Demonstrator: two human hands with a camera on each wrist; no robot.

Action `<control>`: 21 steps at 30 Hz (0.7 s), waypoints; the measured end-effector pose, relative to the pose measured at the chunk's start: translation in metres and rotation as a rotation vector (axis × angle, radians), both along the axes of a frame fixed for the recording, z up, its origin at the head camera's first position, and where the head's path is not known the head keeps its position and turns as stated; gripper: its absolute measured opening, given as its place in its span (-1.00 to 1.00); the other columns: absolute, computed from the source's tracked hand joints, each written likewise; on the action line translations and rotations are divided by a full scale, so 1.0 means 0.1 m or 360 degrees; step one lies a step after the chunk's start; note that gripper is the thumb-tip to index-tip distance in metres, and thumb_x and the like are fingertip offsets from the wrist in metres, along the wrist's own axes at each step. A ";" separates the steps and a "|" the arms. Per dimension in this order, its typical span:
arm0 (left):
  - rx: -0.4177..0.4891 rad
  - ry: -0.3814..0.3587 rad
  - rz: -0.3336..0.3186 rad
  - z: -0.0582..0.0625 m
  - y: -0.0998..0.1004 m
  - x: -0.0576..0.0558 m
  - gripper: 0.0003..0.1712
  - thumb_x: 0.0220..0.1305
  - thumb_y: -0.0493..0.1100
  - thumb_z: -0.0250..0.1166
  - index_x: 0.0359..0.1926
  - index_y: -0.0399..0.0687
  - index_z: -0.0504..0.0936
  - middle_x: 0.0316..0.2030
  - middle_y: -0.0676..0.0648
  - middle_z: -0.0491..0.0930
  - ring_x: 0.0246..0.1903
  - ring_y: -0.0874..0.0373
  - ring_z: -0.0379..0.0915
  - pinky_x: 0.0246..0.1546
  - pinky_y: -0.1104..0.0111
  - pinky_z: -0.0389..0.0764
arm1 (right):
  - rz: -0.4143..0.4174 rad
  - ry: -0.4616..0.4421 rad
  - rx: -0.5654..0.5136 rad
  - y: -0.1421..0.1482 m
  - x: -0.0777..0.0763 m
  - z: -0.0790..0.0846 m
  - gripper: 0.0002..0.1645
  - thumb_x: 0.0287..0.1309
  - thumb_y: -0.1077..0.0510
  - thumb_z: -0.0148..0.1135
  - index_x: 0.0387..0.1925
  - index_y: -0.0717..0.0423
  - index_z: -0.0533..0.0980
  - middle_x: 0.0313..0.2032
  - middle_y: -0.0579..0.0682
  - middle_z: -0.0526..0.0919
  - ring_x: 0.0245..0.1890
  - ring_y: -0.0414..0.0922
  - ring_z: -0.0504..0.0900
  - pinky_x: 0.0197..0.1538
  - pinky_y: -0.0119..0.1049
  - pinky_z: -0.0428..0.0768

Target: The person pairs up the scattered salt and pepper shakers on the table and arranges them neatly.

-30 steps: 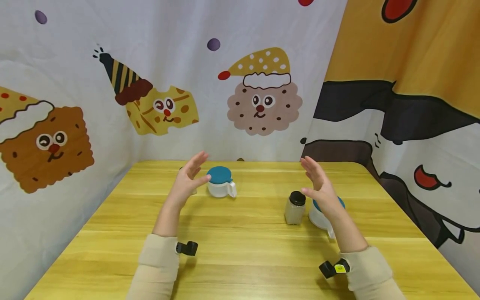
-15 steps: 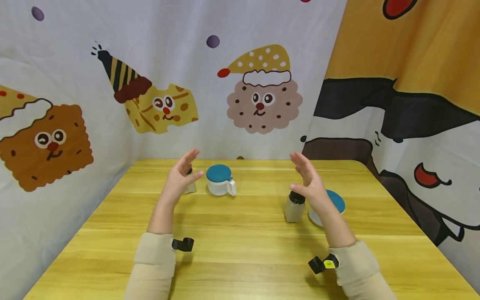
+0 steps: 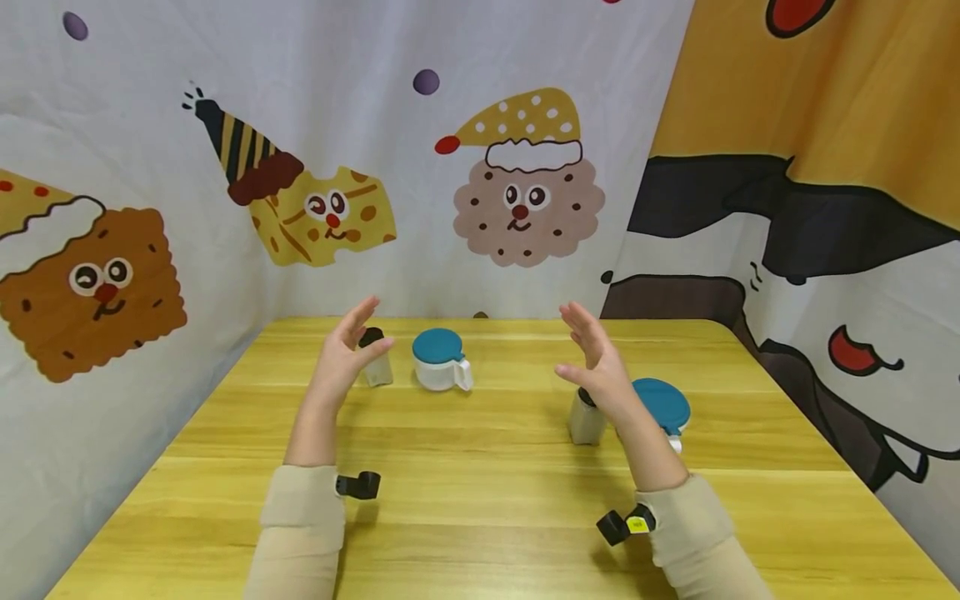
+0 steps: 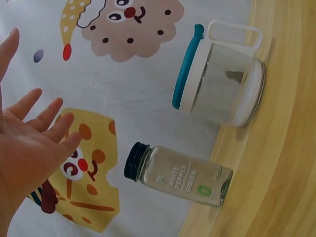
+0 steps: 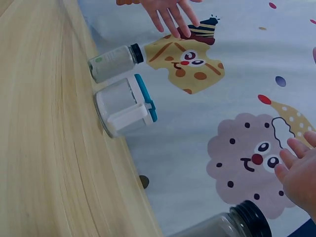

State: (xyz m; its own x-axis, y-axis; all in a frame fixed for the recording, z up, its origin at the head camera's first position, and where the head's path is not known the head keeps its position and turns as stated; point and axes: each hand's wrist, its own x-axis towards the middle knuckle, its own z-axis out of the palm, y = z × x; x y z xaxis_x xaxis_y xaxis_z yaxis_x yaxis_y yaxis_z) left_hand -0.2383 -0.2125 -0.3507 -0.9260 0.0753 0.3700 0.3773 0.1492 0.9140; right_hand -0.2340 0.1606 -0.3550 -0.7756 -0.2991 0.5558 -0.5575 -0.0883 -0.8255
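Observation:
My left hand (image 3: 337,362) hovers above the table with fingers spread and thumb apart, holding nothing. Just beyond it stands a black-capped glass bottle (image 3: 379,369), labelled white pepper in the left wrist view. To that bottle's right is a glass jar (image 3: 437,367) with a blue lid and white handle. My right hand (image 3: 602,373), likewise raised with loosely extended fingers, holds nothing. It partly covers the cap of a second black-capped bottle (image 3: 585,422). A second blue-lidded jar (image 3: 663,403) is partly hidden behind my right wrist. Both bottles and jars stand upright.
The wooden table (image 3: 450,500) ends at a cloth backdrop (image 3: 420,242) printed with cartoon food. More cloth hangs along the left and right sides. A small black camera (image 3: 360,485) sits on the left cuff, another camera (image 3: 621,527) on the right.
Both hands have drifted left over the table, fingers still extended. The left bottle shows more fully now, and the right jar's lid is less covered. The bottles and jars stay put.

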 end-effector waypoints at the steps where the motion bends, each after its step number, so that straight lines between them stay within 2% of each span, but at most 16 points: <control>1: -0.0002 0.0001 0.0008 0.00 -0.01 0.00 -0.17 0.27 -0.18 0.31 0.47 -0.08 0.12 0.43 -0.06 0.09 0.41 -0.02 -0.13 0.34 -0.01 -0.07 | 0.0002 0.0003 -0.0004 -0.02 -0.01 0.00 0.02 0.06 0.33 0.33 0.46 0.23 -0.02 0.42 0.18 0.07 0.42 0.04 -0.01 0.39 0.00 -0.14; 4: 0.0006 0.0004 0.0026 0.00 -0.03 0.00 -0.18 0.28 -0.22 0.30 0.47 -0.05 0.12 0.43 -0.05 0.09 0.41 0.00 -0.13 0.35 0.00 -0.09 | 0.0011 0.0009 -0.0006 -0.07 -0.03 -0.01 0.04 0.07 0.23 0.37 0.46 0.22 -0.01 0.42 0.15 0.08 0.41 0.04 0.00 0.39 -0.01 -0.13; 9: 0.0032 0.0027 0.0043 -0.02 -0.06 -0.02 -0.17 0.25 -0.26 0.32 0.46 -0.04 0.14 0.43 -0.07 0.08 0.41 0.01 -0.11 0.36 0.06 -0.09 | 0.0025 0.0006 -0.0017 -0.16 -0.04 -0.02 0.16 0.03 -0.05 0.45 0.46 0.24 -0.02 0.42 0.12 0.09 0.41 0.02 0.02 0.40 -0.02 -0.13; 12: 0.0030 0.0042 0.0062 -0.03 -0.08 -0.03 -0.17 0.24 -0.25 0.33 0.46 -0.05 0.15 0.43 -0.07 0.09 0.41 0.02 -0.09 0.36 0.10 -0.08 | 0.0028 -0.0015 -0.0013 -0.21 -0.03 -0.01 0.15 0.03 -0.05 0.45 0.46 0.22 -0.02 0.43 0.10 0.10 0.41 0.01 0.03 0.40 -0.03 -0.11; 19: 0.0009 -0.0028 0.0091 0.13 -0.04 0.13 -0.18 0.25 -0.29 0.30 0.44 -0.25 0.11 0.42 -0.22 0.06 0.41 -0.07 -0.11 0.36 0.07 -0.07 | 0.0007 -0.0044 0.0015 -0.31 -0.07 -0.04 0.26 -0.06 -0.21 0.46 0.46 0.21 -0.02 0.43 0.08 0.10 0.41 -0.02 0.03 0.40 -0.08 -0.11; 21: 0.0001 -0.0043 0.0105 0.12 -0.04 0.12 -0.18 0.26 -0.29 0.30 0.44 -0.24 0.10 0.42 -0.22 0.06 0.41 -0.07 -0.11 0.36 0.08 -0.07 | -0.0002 -0.0056 0.0030 -0.33 -0.08 -0.06 0.25 -0.06 -0.22 0.45 0.47 0.18 -0.02 0.43 0.06 0.10 0.41 -0.03 0.03 0.40 -0.08 -0.11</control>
State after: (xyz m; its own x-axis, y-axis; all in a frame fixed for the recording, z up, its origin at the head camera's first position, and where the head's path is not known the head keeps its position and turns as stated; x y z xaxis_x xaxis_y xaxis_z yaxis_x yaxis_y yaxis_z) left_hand -0.2264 -0.2170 -0.3390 -0.9386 0.0133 0.3446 0.3417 0.1723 0.9239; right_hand -0.2423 0.1279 -0.3609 -0.7949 -0.3083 0.5226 -0.5283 -0.0723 -0.8460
